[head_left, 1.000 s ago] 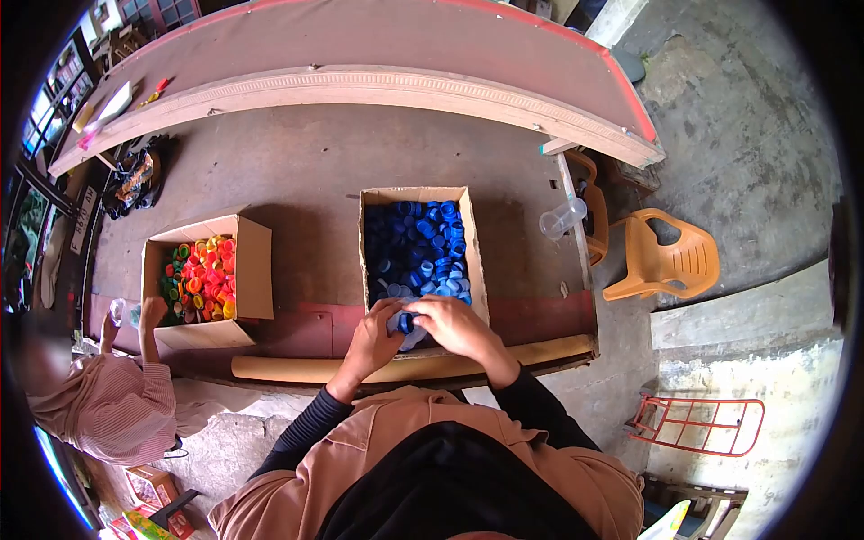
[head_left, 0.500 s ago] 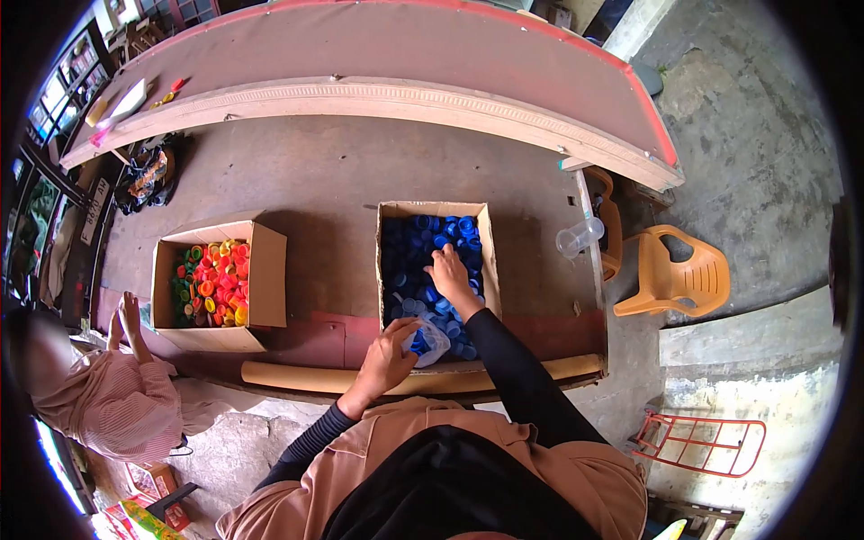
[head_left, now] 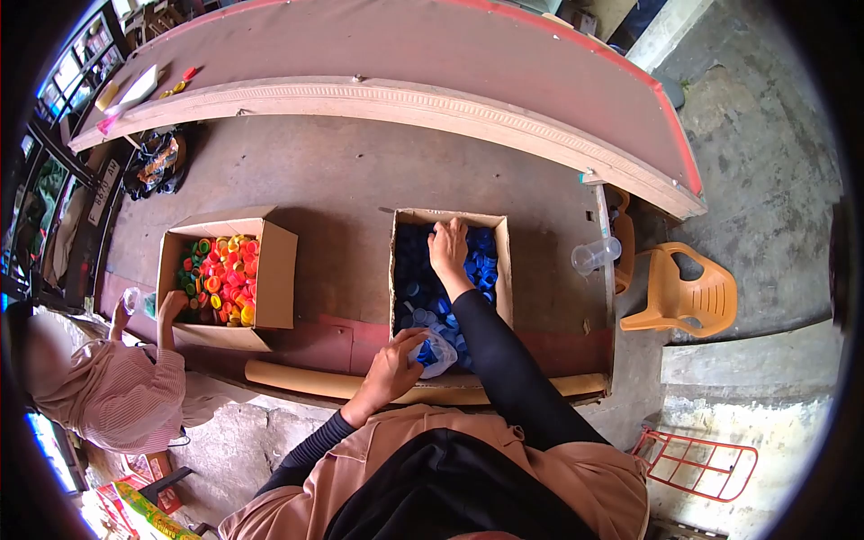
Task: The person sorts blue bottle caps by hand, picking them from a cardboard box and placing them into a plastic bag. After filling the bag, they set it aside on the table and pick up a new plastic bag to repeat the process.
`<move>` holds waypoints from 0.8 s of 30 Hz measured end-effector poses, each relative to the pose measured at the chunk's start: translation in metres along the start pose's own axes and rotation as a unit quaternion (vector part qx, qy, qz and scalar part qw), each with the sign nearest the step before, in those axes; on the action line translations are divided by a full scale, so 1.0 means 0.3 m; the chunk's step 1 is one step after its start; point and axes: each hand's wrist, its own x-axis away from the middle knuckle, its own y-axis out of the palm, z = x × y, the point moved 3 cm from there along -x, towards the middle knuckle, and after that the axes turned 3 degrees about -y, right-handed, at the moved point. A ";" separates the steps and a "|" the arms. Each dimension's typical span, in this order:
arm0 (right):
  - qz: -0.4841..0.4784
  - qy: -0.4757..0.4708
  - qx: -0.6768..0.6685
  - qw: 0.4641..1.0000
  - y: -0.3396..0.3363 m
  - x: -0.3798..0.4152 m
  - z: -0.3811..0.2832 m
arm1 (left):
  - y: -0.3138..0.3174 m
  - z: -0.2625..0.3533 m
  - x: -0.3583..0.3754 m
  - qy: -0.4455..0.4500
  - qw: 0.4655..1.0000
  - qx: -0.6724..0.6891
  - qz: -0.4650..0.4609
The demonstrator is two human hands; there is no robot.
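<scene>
A cardboard box full of blue caps stands in front of me on the table. My right hand reaches into its far part, fingers bent down over the caps; the fingertips are hard to make out. At the near edge of the box, my left hand pinches the rim of a clear plastic bag that has some blue caps inside. A second box, to the left, holds red, orange, yellow and green caps.
At the left, another person has one hand at the second box and a clear bag in the other. A clear plastic cup lies near the table's right edge, by an orange chair. A cardboard tube lies along the front edge.
My right hand has moved farther into the blue caps' box. My left hand stays at the bag. The other person's hands have parted, one reaching to the second box. The view has shifted slightly.
</scene>
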 end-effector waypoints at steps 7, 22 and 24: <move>-0.179 0.104 -0.383 0.900 -0.013 0.002 0.139 | -0.009 -0.018 -0.004 0.000 1.000 0.006 0.014; -0.287 -0.216 -0.217 0.907 -0.672 0.531 -0.200 | 0.030 -0.020 -0.008 0.006 1.000 -0.005 -0.004; -0.307 -0.204 -0.245 0.897 -0.664 0.534 -0.200 | 0.042 -0.047 -0.001 0.062 0.997 -0.035 0.023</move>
